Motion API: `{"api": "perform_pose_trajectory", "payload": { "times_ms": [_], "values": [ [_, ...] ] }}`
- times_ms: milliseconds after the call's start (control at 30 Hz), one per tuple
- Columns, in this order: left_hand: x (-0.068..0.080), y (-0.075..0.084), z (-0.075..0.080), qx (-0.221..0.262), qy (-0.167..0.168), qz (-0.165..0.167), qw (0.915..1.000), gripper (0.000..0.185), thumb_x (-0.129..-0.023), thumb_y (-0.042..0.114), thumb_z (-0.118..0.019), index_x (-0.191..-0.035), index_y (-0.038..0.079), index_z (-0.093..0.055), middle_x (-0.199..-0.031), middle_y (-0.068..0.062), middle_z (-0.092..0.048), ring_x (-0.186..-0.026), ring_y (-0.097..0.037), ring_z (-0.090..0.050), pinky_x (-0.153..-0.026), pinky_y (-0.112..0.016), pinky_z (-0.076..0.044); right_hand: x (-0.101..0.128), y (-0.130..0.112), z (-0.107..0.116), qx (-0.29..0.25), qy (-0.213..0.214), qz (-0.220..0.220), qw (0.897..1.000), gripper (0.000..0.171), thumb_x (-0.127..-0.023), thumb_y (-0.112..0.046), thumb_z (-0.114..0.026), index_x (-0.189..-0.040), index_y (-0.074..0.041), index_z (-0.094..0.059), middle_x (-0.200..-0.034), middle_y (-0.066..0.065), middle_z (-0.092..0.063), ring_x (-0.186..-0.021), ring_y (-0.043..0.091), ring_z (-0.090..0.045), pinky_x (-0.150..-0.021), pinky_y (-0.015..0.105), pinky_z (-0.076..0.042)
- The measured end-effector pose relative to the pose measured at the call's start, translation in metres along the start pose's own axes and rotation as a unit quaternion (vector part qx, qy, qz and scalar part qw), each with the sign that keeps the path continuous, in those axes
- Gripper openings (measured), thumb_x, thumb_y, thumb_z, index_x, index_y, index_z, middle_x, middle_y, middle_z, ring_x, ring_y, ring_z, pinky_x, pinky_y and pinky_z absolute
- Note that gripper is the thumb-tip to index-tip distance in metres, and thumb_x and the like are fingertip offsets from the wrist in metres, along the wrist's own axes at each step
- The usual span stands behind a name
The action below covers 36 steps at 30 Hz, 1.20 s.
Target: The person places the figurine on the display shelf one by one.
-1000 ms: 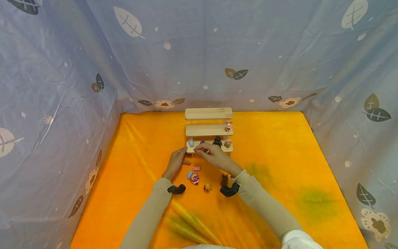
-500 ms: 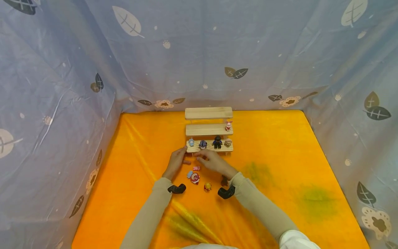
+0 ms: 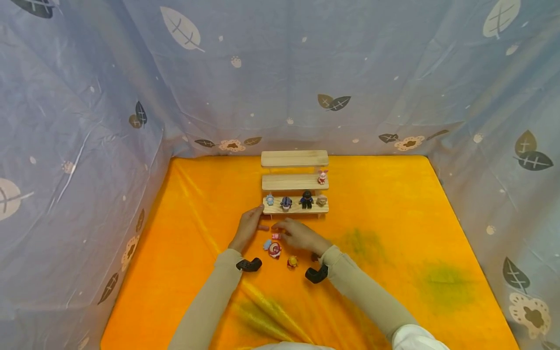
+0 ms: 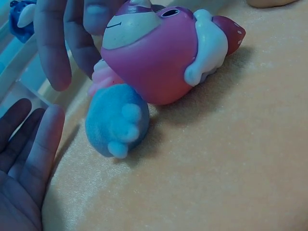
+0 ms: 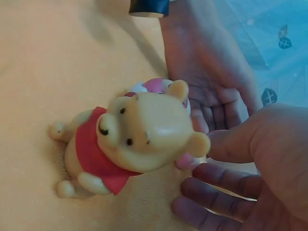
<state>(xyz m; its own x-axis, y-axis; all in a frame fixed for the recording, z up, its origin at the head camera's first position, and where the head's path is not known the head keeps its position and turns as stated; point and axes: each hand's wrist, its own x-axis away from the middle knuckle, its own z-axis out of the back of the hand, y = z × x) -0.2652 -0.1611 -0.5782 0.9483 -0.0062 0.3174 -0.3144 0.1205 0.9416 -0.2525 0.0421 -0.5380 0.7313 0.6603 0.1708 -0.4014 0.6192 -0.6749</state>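
At the left end of the three-tier wooden shelf (image 3: 295, 183), my left hand (image 3: 247, 229) rests with its fingers straight against the lowest board. My right hand (image 3: 303, 237) hovers over the cloth, thumb and fingers apart, beside a small pink figurine (image 3: 275, 236). Whether it touches the figurine is hard to tell. Just in front lie a magenta hooded figurine (image 4: 159, 57) and a fuzzy blue figurine (image 4: 118, 122). A yellow bear figurine in a red shirt (image 5: 139, 134) lies closer to me, next to the right hand in the right wrist view.
On the lowest board stand a light-blue figurine (image 3: 270, 200), a purple figurine (image 3: 286, 203), a black-haired figurine (image 3: 306, 200) and a brown figurine (image 3: 321, 200). A pink-eared figurine (image 3: 322, 177) stands on the middle board. A dark figurine (image 3: 314, 257) is partly hidden by the right wrist.
My right hand has drawn back from the lowest board toward me, down to the pink figurine. The purple figurine on that board is now uncovered. The left hand has stayed in place.
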Motion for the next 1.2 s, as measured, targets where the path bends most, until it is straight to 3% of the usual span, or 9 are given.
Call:
{"api": "perform_pose_trajectory", "payload": {
  "times_ms": [333, 500, 667, 1000, 1200],
  "values": [
    [0.000, 0.002, -0.002, -0.007, 0.001, 0.003, 1.0000, 0.060, -0.103, 0.056, -0.047, -0.133, 0.007, -0.066, -0.137, -0.015, -0.064, -0.074, -0.021, -0.076, -0.104, -0.047, -0.053, -0.003, 0.005, -0.009, -0.031, 0.018, -0.016, 0.999, 0.030, -0.099, -0.007, -0.063, -0.128, -0.001, -0.067, -0.114, 0.013, -0.070, -0.095, 0.020, -0.065, -0.088, 0.038, -0.057],
    [-0.001, 0.000, -0.003, -0.014, -0.001, 0.006, 0.9999, 0.062, -0.103, 0.057, -0.047, -0.134, 0.007, -0.065, -0.140, -0.015, -0.062, -0.075, -0.021, -0.076, -0.106, -0.048, -0.051, -0.002, 0.006, -0.010, -0.031, 0.022, -0.033, 0.999, 0.025, -0.097, -0.007, -0.066, -0.120, 0.000, -0.071, -0.109, 0.013, -0.071, -0.094, 0.020, -0.064, -0.087, 0.038, -0.057],
    [-0.001, 0.000, -0.002, -0.016, 0.003, 0.006, 0.9999, 0.062, -0.103, 0.057, -0.047, -0.134, 0.007, -0.065, -0.140, -0.015, -0.062, -0.075, -0.021, -0.076, -0.105, -0.049, -0.052, -0.001, 0.007, -0.011, -0.037, 0.025, -0.043, 0.998, 0.014, -0.097, -0.011, -0.067, -0.107, -0.006, -0.075, -0.103, 0.008, -0.070, -0.092, 0.017, -0.063, -0.084, 0.036, -0.056],
    [0.000, -0.002, -0.001, -0.003, 0.002, 0.004, 1.0000, 0.058, -0.104, 0.055, -0.048, -0.134, 0.008, -0.065, -0.133, -0.015, -0.066, -0.078, -0.023, -0.077, -0.108, -0.049, -0.050, 0.004, 0.016, -0.011, -0.139, 0.045, -0.068, 0.987, 0.013, -0.102, -0.020, -0.062, -0.109, -0.015, -0.072, -0.102, 0.001, -0.071, -0.092, 0.012, -0.065, -0.088, 0.036, -0.056],
    [-0.001, -0.002, -0.001, -0.008, 0.003, 0.003, 1.0000, 0.064, -0.102, 0.059, -0.047, -0.137, 0.007, -0.063, -0.142, -0.015, -0.061, -0.075, -0.020, -0.076, -0.110, -0.049, -0.048, 0.010, 0.021, -0.008, -0.163, 0.062, -0.068, 0.982, 0.015, -0.102, -0.020, -0.062, -0.113, -0.017, -0.073, -0.106, 0.001, -0.071, -0.096, 0.014, -0.065, -0.091, 0.038, -0.055]
  ]
}}
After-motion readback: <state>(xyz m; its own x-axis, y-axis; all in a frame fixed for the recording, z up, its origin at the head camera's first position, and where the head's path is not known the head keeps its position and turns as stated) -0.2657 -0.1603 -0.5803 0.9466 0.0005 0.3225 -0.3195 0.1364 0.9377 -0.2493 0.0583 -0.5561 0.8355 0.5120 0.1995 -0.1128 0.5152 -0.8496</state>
